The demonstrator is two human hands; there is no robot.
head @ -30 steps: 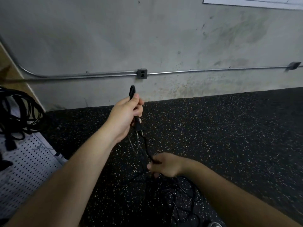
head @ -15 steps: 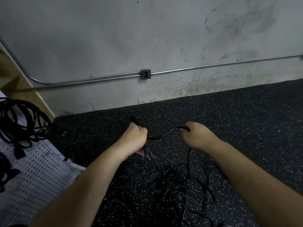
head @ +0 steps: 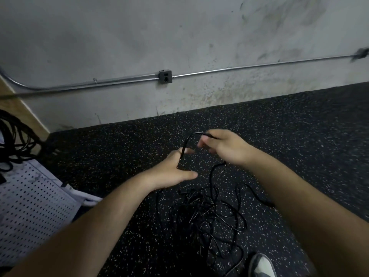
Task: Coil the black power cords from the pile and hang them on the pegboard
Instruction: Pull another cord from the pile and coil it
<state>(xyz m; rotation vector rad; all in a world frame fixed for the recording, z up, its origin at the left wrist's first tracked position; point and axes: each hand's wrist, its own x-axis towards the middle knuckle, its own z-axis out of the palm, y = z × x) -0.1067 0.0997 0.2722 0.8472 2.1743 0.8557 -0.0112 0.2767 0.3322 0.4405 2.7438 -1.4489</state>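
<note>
Nothing in this corner can be read from where I stand. The grey outlet box (head: 165, 76) on the wall carries no marking I can make out. A small dark mark on the white frame (head: 79, 193) beside the pegboard (head: 30, 206) is too small and blurred to read.

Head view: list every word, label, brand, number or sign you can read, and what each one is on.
None can be read.
The outlet box, pegboard, power cord and shoe show no legible words, labels or numbers.
</note>
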